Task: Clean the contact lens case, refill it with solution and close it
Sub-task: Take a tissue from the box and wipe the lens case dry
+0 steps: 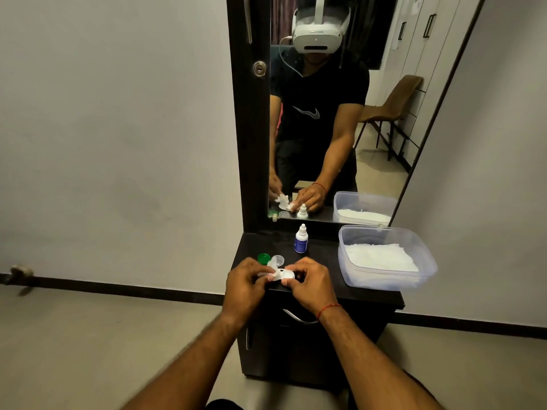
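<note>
While held low over the front edge of the dark surface, between both hands, contact lens case with wells open and a scrap of white tissue pressed at its left side. Left hand closed in a pinch on the case's left end and the tissue; right hand closed in a pinch on the right end. Grip of both tight, fingers curled, nothing else carried. Probably the wiping step, refill and closing not yet done.

Just behind the hands, green cap and clear cap, lying loose and near the left edge. Further back, solution bottle, upright and closed. At the right, clear plastic tub with white tissues inside.

Risks from here: small slippery case, so could slip and fall over the front edge to the floor. Caps easy to knock off by a knuckle or wrist. Tissue fibres possibly left in a well, then spoiling the fresh solution. Bottle narrow and tall, so easy to tip when reaching over.
</note>
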